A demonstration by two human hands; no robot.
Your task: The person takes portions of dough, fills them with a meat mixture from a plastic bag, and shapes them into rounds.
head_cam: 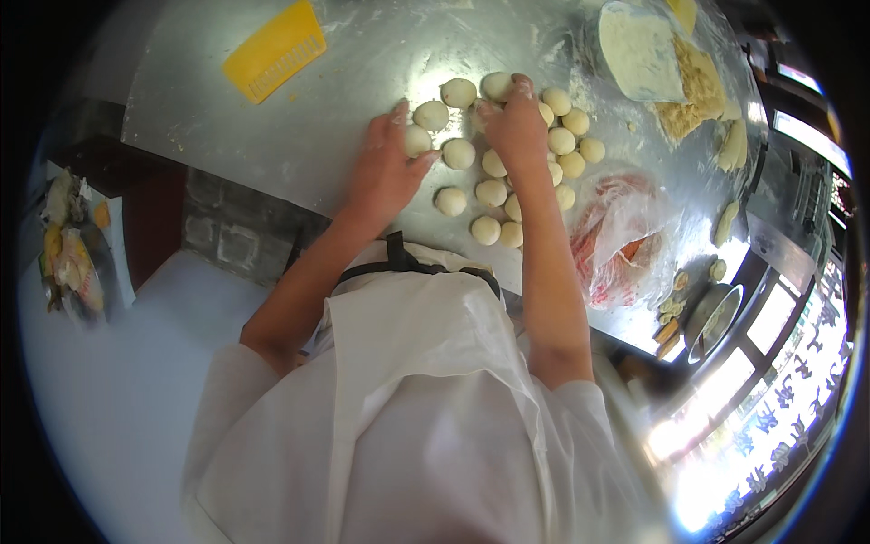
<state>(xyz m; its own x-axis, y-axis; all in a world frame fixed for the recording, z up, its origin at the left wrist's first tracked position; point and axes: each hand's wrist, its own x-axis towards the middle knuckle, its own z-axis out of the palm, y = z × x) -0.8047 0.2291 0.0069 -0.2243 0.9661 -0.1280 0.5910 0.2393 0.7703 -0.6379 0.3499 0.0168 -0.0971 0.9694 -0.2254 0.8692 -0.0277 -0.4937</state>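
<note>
Several round balls of pale dough lie on the metal worktable [272,146] in front of me. My left hand [389,160] curves around a dough ball [416,141] at the left of the group, its thumb and fingers on either side. Farther from me, my right hand [514,126] has its fingers and thumb around another dough ball [497,86]. Between the hands sit more loose balls, among them a dough ball [459,92] and a nearer dough ball [459,154]. My right forearm covers part of the cluster, where a dough ball [561,141] shows beyond it.
A yellow plastic scraper [277,51] with slots lies at the far left. Right of the dough balls is a clear plastic bag [622,238] with reddish contents. Beyond it lie a big dough slab [639,51], a crumbly yellowish mass [700,81] and a metal bowl [714,323].
</note>
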